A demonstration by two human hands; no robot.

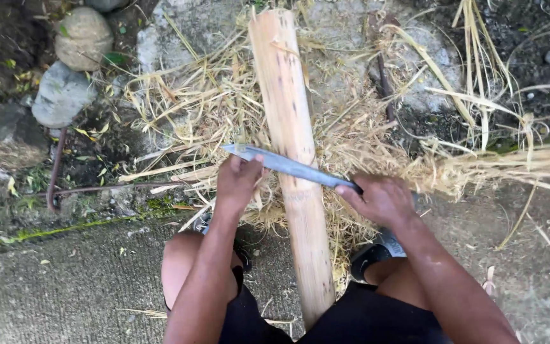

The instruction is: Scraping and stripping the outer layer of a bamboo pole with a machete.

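Note:
A long pale bamboo pole (288, 114) lies lengthwise between my knees, its far end pointing away from me. A long knife blade (288, 165) rests crosswise on top of the pole. My left hand (237, 181) pinches the blade near its tip, on the left side of the pole. My right hand (382, 199) is closed around the dark handle on the right side. Both hands hold the knife level against the pole's surface.
Dry shavings and straw-like strips (211, 108) are heaped around the pole. Rounded stones (83, 37) sit at the top left, and a bent rusty metal rod (55, 172) lies at the left. Concrete ground (65, 280) fills the foreground.

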